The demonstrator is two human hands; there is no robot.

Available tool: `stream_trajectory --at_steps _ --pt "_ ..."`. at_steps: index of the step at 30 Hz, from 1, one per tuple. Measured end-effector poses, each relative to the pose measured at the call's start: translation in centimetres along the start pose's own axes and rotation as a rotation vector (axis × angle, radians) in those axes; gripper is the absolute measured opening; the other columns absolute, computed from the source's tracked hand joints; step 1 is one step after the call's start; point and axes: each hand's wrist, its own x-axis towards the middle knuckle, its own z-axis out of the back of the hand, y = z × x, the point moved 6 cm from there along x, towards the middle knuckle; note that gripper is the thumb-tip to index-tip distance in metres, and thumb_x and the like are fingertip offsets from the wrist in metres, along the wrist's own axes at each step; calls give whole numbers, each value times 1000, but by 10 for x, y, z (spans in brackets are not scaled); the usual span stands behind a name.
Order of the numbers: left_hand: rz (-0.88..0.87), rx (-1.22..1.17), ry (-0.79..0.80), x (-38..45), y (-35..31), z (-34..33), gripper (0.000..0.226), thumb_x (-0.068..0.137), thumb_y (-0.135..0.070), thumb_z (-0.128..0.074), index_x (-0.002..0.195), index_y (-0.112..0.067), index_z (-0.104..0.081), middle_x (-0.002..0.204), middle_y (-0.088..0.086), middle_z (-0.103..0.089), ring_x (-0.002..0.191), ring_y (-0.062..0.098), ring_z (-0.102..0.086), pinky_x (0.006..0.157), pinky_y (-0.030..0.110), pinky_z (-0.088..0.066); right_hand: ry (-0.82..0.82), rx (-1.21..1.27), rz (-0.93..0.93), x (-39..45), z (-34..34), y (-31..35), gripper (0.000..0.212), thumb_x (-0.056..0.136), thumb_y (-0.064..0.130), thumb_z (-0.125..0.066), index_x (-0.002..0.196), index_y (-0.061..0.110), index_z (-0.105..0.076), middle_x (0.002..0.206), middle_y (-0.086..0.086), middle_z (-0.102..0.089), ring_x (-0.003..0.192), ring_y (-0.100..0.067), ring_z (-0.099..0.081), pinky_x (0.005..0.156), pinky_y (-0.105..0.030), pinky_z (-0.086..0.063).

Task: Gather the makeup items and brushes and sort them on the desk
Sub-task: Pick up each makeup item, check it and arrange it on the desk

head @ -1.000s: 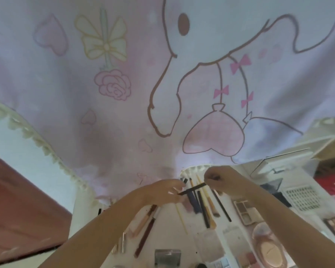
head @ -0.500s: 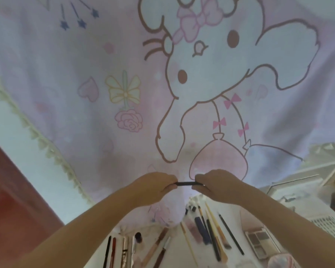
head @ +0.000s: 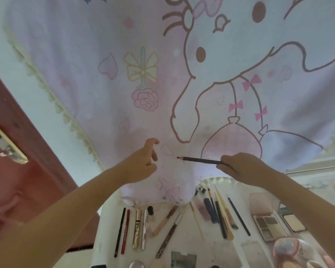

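Right hand (head: 246, 168) pinched dark pencil (head: 199, 160) by one end, tip pointing left; left hand (head: 143, 163) fingers released, holding nothing, above worktop (head: 207, 246).

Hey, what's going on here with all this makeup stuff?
A person is sorting makeup on a white desk. The right hand grips a dark pencil by one end, held up in front of a cartoon curtain. The left hand is open and holds nothing. Brushes and pens lie in rows below, beside an eyeshadow palette.
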Motion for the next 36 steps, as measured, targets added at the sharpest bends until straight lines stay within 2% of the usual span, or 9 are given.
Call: stream_trajectory --at_steps 3,6,11,13,16,20,25,30,36 --pt "37 -132 -27 1 2 -9 52 86 10 -34 133 -6 -20 88 -11 -44 75 4 -49 65 11 -44 -4 97 17 3 -7 13 34 97 37 -31 64 27 -27 54 7 -35 46 -8 -32 47 -20 -26" --pt "43 -285 -11 -2 1 -14 61 87 11 -44 138 -12 -17 105 -5 -49 90 5 -57 76 13 -49 -25 131 44 7 -9 25 36 97 37 -32 62 29 -25 53 7 -35 46 -8 -32 48 -20 -26" --pt "140 -428 -85 -10 8 -12 80 74 1 -72 138 -15 -28 121 -7 -43 99 9 -61 63 5 -51 -22 187 65 11 -13 37 29 96 38 -34 73 20 -38 54 6 -37 46 -9 -34 49 -21 -30" --pt "144 -355 -118 -10 11 -10 70 72 -1 -74 132 -7 -39 127 -3 -42 113 11 -56 65 7 -52 -6 185 71 13 -13 39 27 96 38 -34 77 19 -40 54 6 -38 47 -9 -35 49 -21 -31" --pt "129 -170 -134 -11 14 -8 45 71 -10 -76 111 -2 -58 144 -4 -32 110 14 -60 72 11 -50 13 146 75 15 -14 41 28 96 39 -33 74 22 -38 55 6 -39 46 -8 -35 50 -21 -33" --pt "93 -67 -111 -14 18 -14 31 73 -10 -75 99 1 -64 147 1 -31 123 13 -49 83 12 -46 69 117 104 19 -20 49 35 96 41 -31 62 30 -28 56 7 -41 47 -8 -37 50 -19 -34" --pt "137 21 -90 -22 38 -22 26 78 -10 -70 100 3 -67 143 4 -38 119 14 -51 91 11 -38 188 108 145 30 -33 64 28 96 42 -29 81 21 -41 58 6 -43 49 -8 -39 49 -18 -31" --pt "173 174 68 -38 61 -39 24 90 -20 -55 106 -8 -67 129 1 -52 118 12 -49 97 16 -32 322 108 242 42 -56 94 25 97 41 -30 83 22 -39 60 7 -39 50 -6 -37 50 -18 -31" --pt "295 263 267 -62 92 -52 26 97 -20 -41 112 -10 -58 98 5 -58 92 18 -53 75 16 -35 418 288 354 59 -79 152 19 99 25 -29 87 15 -40 63 5 -39 53 -7 -36 55 -25 -32"
